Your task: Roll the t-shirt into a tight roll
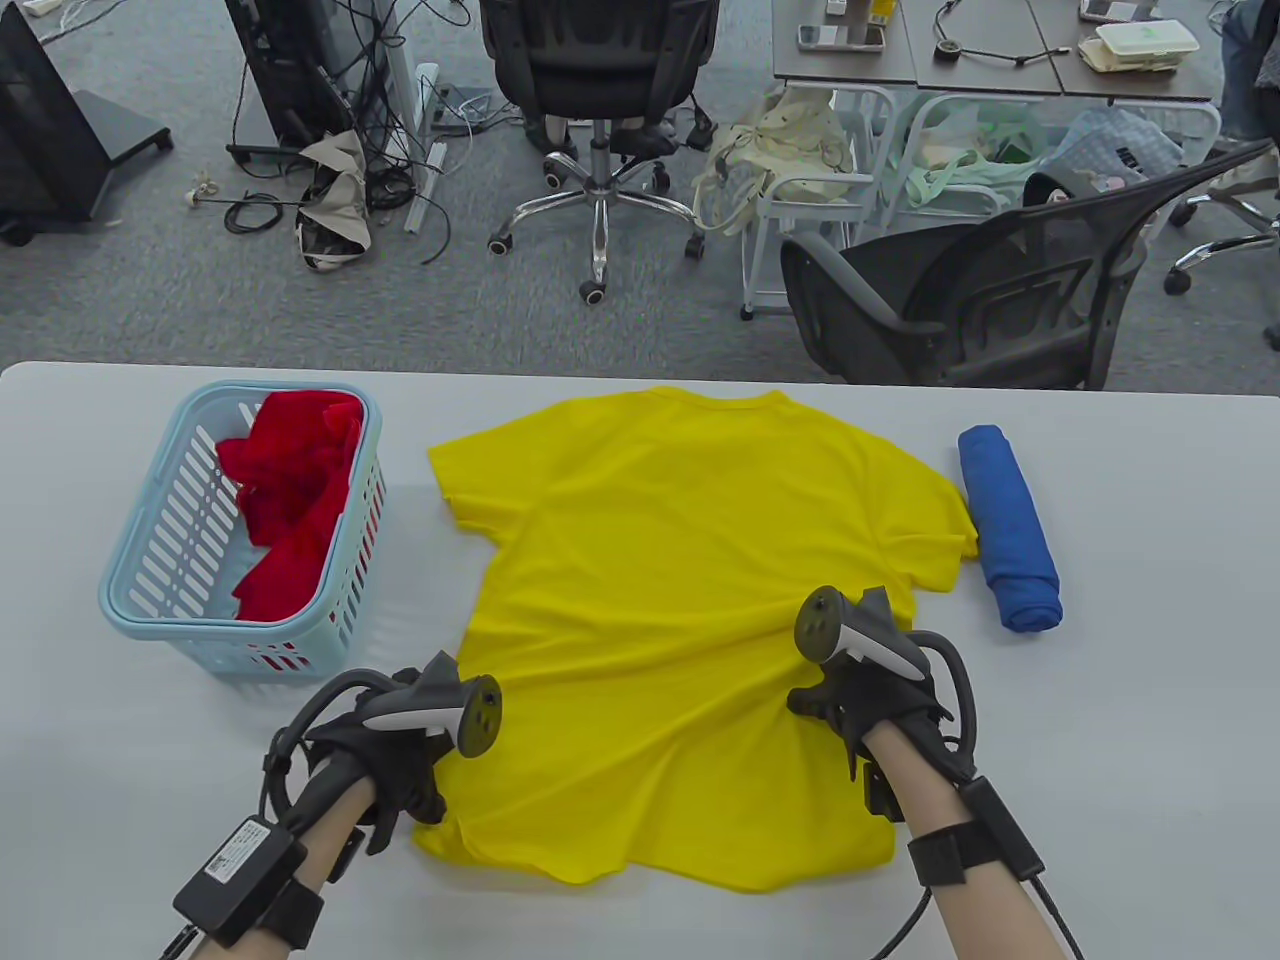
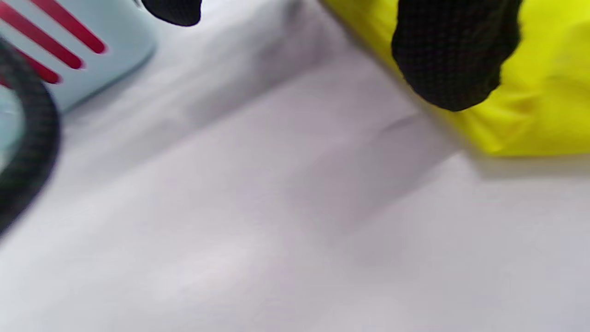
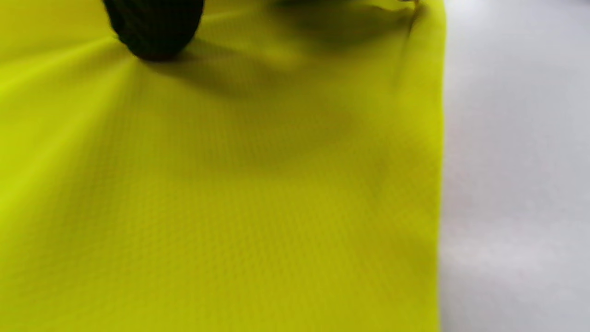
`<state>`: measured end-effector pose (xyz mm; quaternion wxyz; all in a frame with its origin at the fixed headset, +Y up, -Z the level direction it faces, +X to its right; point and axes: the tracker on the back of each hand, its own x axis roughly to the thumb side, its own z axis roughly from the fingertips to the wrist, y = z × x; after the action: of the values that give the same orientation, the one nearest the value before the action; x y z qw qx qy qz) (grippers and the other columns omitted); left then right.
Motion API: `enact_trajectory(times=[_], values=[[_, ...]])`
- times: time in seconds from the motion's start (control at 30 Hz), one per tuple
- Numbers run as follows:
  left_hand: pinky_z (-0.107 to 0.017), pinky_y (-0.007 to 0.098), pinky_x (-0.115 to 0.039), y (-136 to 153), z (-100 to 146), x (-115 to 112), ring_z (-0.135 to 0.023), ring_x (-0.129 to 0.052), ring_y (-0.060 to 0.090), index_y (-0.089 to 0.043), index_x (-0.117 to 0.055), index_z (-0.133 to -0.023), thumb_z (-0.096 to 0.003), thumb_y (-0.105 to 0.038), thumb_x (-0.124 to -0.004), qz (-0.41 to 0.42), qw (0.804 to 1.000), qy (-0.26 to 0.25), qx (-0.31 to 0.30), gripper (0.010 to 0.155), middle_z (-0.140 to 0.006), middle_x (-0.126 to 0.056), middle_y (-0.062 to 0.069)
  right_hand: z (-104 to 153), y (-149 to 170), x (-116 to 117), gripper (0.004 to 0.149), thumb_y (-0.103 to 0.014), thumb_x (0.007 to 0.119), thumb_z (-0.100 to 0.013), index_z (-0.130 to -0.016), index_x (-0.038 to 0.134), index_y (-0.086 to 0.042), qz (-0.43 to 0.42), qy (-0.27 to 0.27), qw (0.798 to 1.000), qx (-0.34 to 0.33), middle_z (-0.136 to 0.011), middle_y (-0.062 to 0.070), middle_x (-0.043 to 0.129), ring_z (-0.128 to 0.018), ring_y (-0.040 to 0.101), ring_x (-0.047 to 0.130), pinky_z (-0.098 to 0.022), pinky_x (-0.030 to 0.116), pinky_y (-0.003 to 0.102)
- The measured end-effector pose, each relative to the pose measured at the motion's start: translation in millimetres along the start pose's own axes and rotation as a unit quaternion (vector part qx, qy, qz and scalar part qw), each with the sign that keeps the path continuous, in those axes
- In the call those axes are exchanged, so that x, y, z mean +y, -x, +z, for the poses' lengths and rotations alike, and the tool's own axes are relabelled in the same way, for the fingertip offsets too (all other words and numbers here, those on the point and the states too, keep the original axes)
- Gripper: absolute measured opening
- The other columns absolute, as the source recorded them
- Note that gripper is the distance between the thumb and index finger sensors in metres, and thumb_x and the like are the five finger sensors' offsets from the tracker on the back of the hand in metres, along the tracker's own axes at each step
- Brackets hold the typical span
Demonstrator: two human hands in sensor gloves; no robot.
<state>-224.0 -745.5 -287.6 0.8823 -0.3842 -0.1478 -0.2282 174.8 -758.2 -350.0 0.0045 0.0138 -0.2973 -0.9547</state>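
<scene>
The yellow t-shirt (image 1: pixel 680 620) lies flat on the desk (image 1: pixel 1150 780), hem nearest the person. The left hand (image 1: pixel 400 740) sits at its left edge and the right hand (image 1: pixel 875 700) on its right side; wrinkles fan from the right hand, but I cannot tell whether either hand's fingers (image 3: pixel 154 27) pinch or merely press. The cloth looks thin, light and limp (likely to slide), so take the hem at both corners. Beyond lie a blue roll (image 1: pixel 1008 525) and a basket (image 1: pixel 150 560).
</scene>
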Motion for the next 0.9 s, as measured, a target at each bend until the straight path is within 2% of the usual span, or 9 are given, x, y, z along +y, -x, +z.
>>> enact_trajectory(times=[0.1,0.2,0.33,0.4,0.5,0.57,0.7,0.8,0.9], values=[[-0.081,0.065,-0.042,-8,12,12,-0.113,-0.022,0.052,-0.024,-0.007,-0.115,-0.0587,-0.045,-0.062,0.073,0.996,-0.057,-0.017,0.081,-0.120,0.000,0.023,-6,-5,-5,0.084,-0.051,0.071,-0.059,-0.120,0.025,-0.016,0.004,-0.004,1.000,0.004,-0.122,0.019,0.020,-0.114,0.049,0.028,-0.076,0.044,0.060],[-0.081,0.065,-0.041,-38,5,21,-0.115,-0.025,0.050,-0.025,-0.009,-0.116,-0.0557,-0.060,-0.054,0.157,0.976,-0.119,-0.092,0.083,-0.122,-0.001,0.022,-10,-7,-9,0.083,-0.050,0.072,-0.059,-0.119,0.026,-0.016,0.011,-0.011,1.000,-0.003,-0.122,0.019,0.020,-0.114,0.048,0.028,-0.076,0.044,0.060],[-0.081,0.067,-0.028,-63,-33,9,-0.111,-0.007,0.049,-0.026,0.006,-0.111,-0.0497,-0.071,-0.045,0.081,0.993,-0.061,-0.062,0.091,-0.118,0.010,0.019,-15,1,-14,0.081,-0.046,0.074,-0.059,-0.119,0.025,-0.021,0.006,-0.018,1.000,-0.013,-0.123,0.013,0.019,-0.116,0.043,0.026,-0.077,0.041,0.061],[-0.079,0.067,-0.023,-55,-41,7,-0.109,-0.002,0.047,-0.026,0.014,-0.107,-0.0440,-0.073,-0.032,0.084,0.991,-0.087,-0.058,0.091,-0.115,0.015,0.017,-11,6,-16,0.079,-0.048,0.073,-0.059,-0.119,0.030,-0.021,0.035,0.005,0.998,0.058,-0.123,0.014,0.026,-0.115,0.046,0.036,-0.076,0.044,0.060],[-0.078,0.066,-0.016,-46,-45,7,-0.109,0.000,0.044,-0.032,0.003,-0.109,-0.0470,-0.069,-0.046,0.172,0.978,-0.090,-0.072,0.088,-0.117,0.012,0.012,11,3,-18,0.074,-0.048,0.073,-0.060,-0.119,0.037,-0.021,0.150,0.080,0.981,0.093,-0.124,0.015,0.036,-0.113,0.046,0.051,-0.075,0.050,0.059],[-0.077,0.065,-0.017,-44,-46,7,-0.109,0.001,0.044,-0.031,0.006,-0.108,-0.0455,-0.071,-0.042,0.149,0.982,-0.093,-0.067,0.089,-0.116,0.014,0.012,34,3,-14,0.063,-0.046,0.074,-0.059,-0.115,0.052,-0.026,0.140,0.111,0.984,0.028,-0.122,0.012,0.050,-0.109,0.041,0.062,-0.073,0.055,0.056],[-0.077,0.066,-0.016,-44,-46,7,-0.109,0.001,0.045,-0.031,0.005,-0.109,-0.0458,-0.070,-0.043,0.159,0.980,-0.097,-0.070,0.089,-0.116,0.013,0.013,70,16,10,0.036,-0.033,0.078,-0.060,-0.095,0.077,-0.025,0.038,0.036,0.982,-0.180,-0.109,0.006,0.072,-0.095,0.032,0.079,-0.068,0.064,0.052],[-0.078,0.065,-0.017,-42,-47,7,-0.109,0.000,0.044,-0.031,0.004,-0.109,-0.0470,-0.068,-0.043,0.159,0.980,-0.098,-0.065,0.086,-0.117,0.011,0.012,82,33,30,0.051,-0.043,0.085,-0.053,-0.100,0.074,-0.028,0.121,0.007,0.980,-0.161,-0.118,0.005,0.061,-0.106,0.035,0.070,-0.071,0.062,0.054],[-0.078,0.064,-0.017,-38,-48,5,-0.109,0.000,0.043,-0.033,0.004,-0.108,-0.0498,-0.063,-0.039,0.165,0.980,-0.097,-0.056,0.078,-0.116,0.011,0.010,87,42,38,0.077,-0.047,0.093,-0.046,-0.112,0.059,-0.025,0.088,-0.032,0.978,-0.188,-0.125,0.010,0.039,-0.114,0.040,0.049,-0.074,0.052,0.061]])
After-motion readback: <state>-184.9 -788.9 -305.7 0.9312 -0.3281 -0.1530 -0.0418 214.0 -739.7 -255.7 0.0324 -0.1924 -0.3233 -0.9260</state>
